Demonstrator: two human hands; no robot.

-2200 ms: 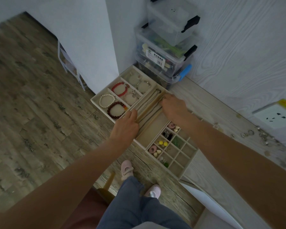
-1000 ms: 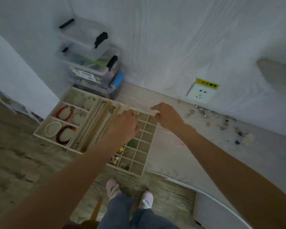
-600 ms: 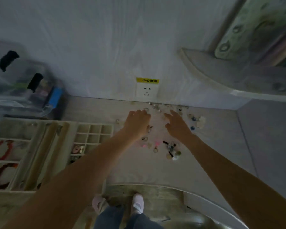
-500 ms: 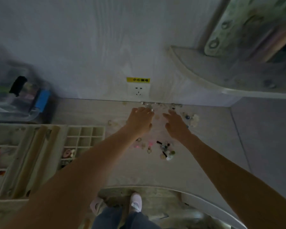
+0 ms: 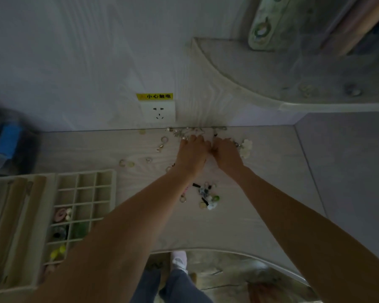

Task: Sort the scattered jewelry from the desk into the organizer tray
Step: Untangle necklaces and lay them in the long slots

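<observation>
Both bare forearms are extending forward and converging. The left hand (image 5: pixel 192 154) is lying palm down with its fingers curled under; the right hand (image 5: pixel 225 154) is lying just beside it, fingers likewise bent downward.

The pale tabletop (image 5: pixel 260 215) shows a printed wood grain with a matt finish. The small silver rings (image 5: pixel 164 139) look like shiny metal. The cream compartment organizer tray (image 5: pixel 87 171) seems covered with soft matt cloth.
</observation>
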